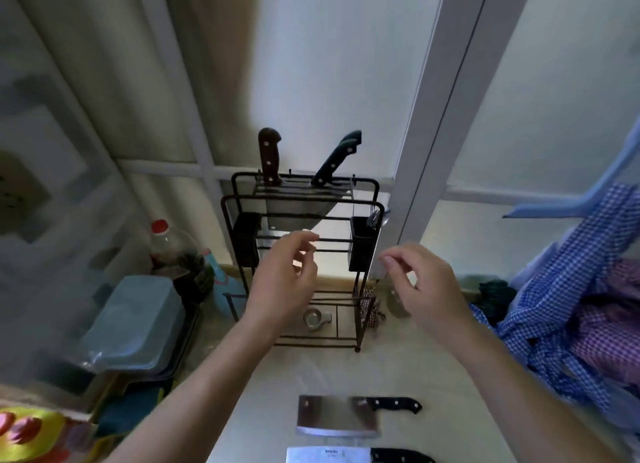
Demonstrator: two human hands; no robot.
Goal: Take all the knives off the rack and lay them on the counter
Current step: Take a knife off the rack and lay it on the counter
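Observation:
A dark wire rack [367, 185] stands on the counter by the window. Two knives stick out of its top: one with a brown handle [269, 156] on the left, one with a black handle [337, 159] leaning right. On the counter [408, 369] near me lie a cleaver [334, 416] with a black handle and, at the bottom edge, another black-handled knife [346, 456]. My left hand [285, 279] and my right hand [427, 282] hover in front of the rack's middle, fingers loosely curled, holding nothing.
Left of the rack stand a dark bottle with a red cap [178, 254] and a blue-grey lidded box [138, 320]. Blue and pink checked cloth [568, 289] hangs at the right. A small white cup [316, 319] sits on the rack's base.

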